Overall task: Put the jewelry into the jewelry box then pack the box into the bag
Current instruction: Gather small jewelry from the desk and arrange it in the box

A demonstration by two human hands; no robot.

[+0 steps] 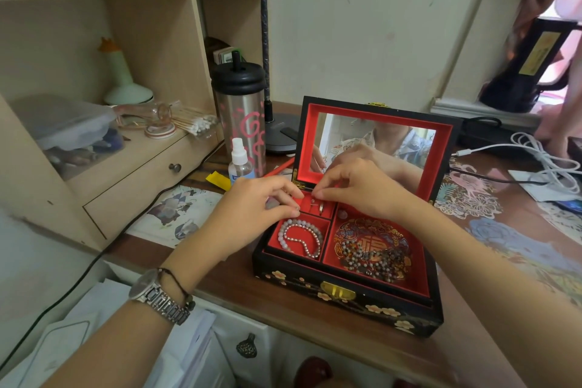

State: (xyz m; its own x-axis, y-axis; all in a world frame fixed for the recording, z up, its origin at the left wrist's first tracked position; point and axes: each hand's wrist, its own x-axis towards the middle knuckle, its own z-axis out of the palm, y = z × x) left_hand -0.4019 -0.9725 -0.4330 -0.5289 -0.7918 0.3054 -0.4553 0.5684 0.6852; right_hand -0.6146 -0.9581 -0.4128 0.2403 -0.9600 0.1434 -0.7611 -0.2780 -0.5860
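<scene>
- Both forearms reach in from the near edge toward an open black lacquer jewelry box point(346, 302) on the desk point(283, 309), lid propped so its mirror point(371, 148) faces the wearer.
- Left hand point(252, 214) and right hand point(356, 189) meet over the small rear compartment, fingertips pinched, seemingly seating something tiny; I cannot tell what.
- Pearl bracelet point(300, 238), bead necklace point(371, 257) and ring point(321, 208) lie inside.
- No bag is in view.

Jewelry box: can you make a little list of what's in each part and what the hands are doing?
box: open, lid up, mirror inside
front-left part: pale bead bracelet
right part: dark bead string
back-left part: ring
left hand: fingertips at back-left part
right hand: pinching over the same part
bag: not seen
</scene>
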